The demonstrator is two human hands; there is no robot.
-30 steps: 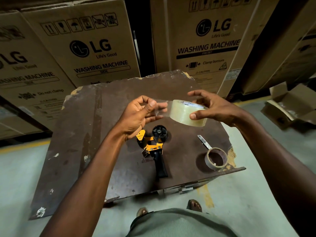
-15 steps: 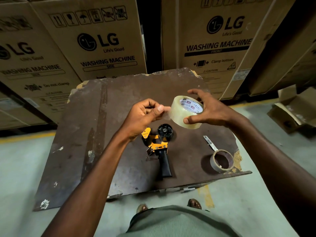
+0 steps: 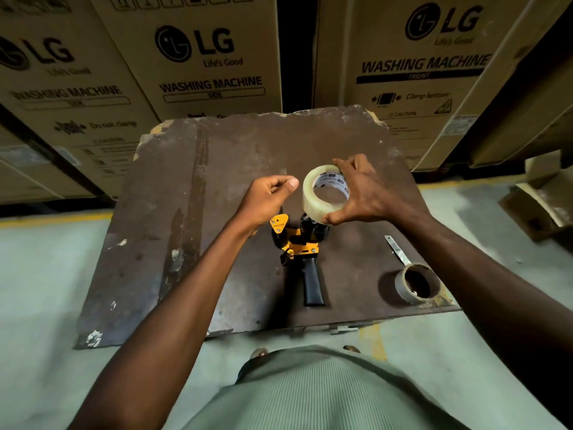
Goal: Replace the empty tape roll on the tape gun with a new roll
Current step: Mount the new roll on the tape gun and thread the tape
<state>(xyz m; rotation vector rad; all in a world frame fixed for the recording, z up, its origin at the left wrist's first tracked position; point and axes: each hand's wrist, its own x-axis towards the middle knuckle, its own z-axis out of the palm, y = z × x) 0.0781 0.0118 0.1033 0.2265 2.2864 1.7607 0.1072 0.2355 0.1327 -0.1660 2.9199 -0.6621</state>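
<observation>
My right hand (image 3: pixel 372 193) holds a new roll of clear tape (image 3: pixel 311 203) above the table, tilted so its printed core faces me. My left hand (image 3: pixel 266 200) is pinched shut at the roll's left edge, on the loose tape end; the clear strip itself hardly shows. Just below the roll lies the yellow and black tape gun (image 3: pixel 296 243), black handle (image 3: pixel 313 287) pointing toward me. The roll partly hides its black hub. The empty brown cardboard core (image 3: pixel 417 283) stands at the table's near right corner.
The worn brown tabletop (image 3: pixel 217 181) has chipped edges. A thin strip (image 3: pixel 397 249) lies beside the empty core. Large LG washing machine cartons (image 3: pixel 198 57) stand close behind the table. An open carton (image 3: pixel 539 200) sits on the floor at right.
My hands have come together, so the pulled-out tape strip has shortened. My right hand tilted the roll and lowered it toward the tape gun's hub. The camera moved closer.
</observation>
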